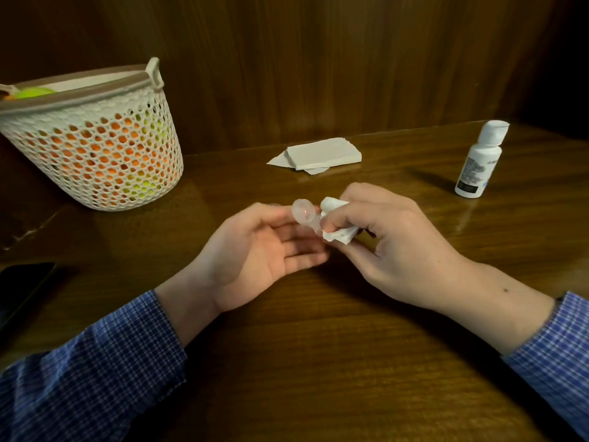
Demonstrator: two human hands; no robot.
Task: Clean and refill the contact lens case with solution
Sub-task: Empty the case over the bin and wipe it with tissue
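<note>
A clear, pinkish contact lens case (303, 214) is held above the wooden table (318, 362), pinched between the thumb and fingertips of my left hand (258, 250), palm up. My right hand (392, 240) grips a crumpled white tissue (338, 232) and presses it against the right end of the case, which the tissue hides. A white solution bottle (478, 161) with its flip cap open stands at the far right, apart from both hands.
A stack of folded white tissues (322, 154) lies at the back middle. A white perforated basket (95, 138) with orange and green contents stands at the back left. A dark phone (22, 288) lies at the left edge. A wood-panelled wall rises behind.
</note>
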